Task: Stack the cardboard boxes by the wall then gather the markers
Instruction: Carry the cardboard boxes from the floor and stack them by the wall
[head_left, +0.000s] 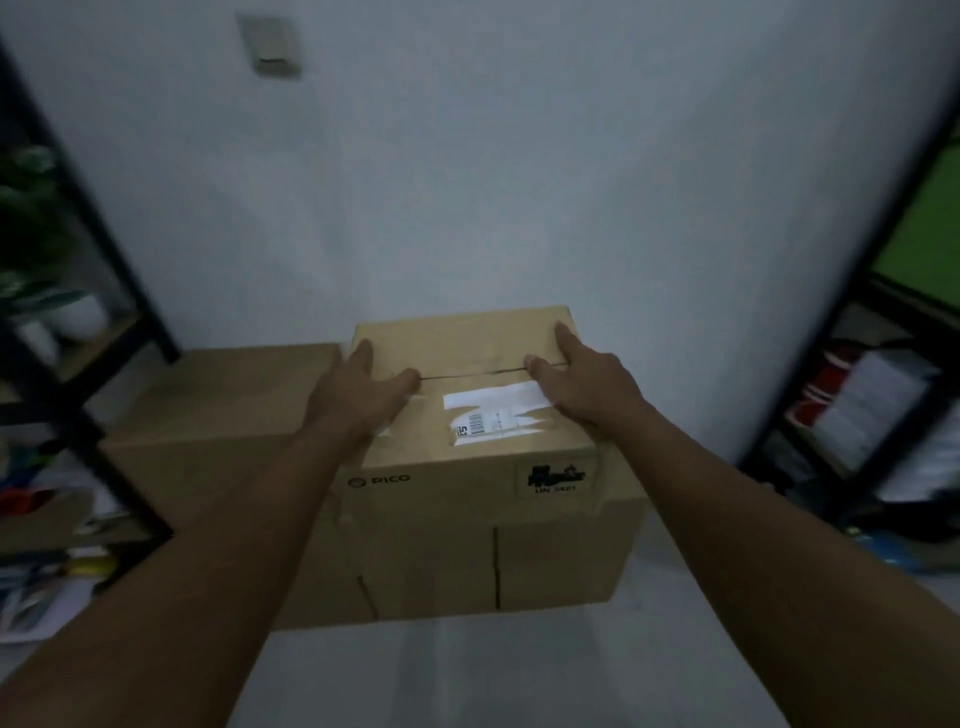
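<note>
A matte white plastered wall (519, 182) rises ahead; against its foot stands a wide brown corrugated cardboard box (208, 415), and beside it a stack topped by a smaller brown cardboard box printed PICO (467, 467). My left hand (363, 395) and right hand (587, 384) lie flat, fingers spread, on its taped lid beside a torn white paper label (493, 415).

The boxes (467, 545) were plain brown cardboard; the top one bore a torn white label (493, 410) with a black barcode. The wall (519, 182) was pale grey-white, the shelves (119, 270) black.
</note>
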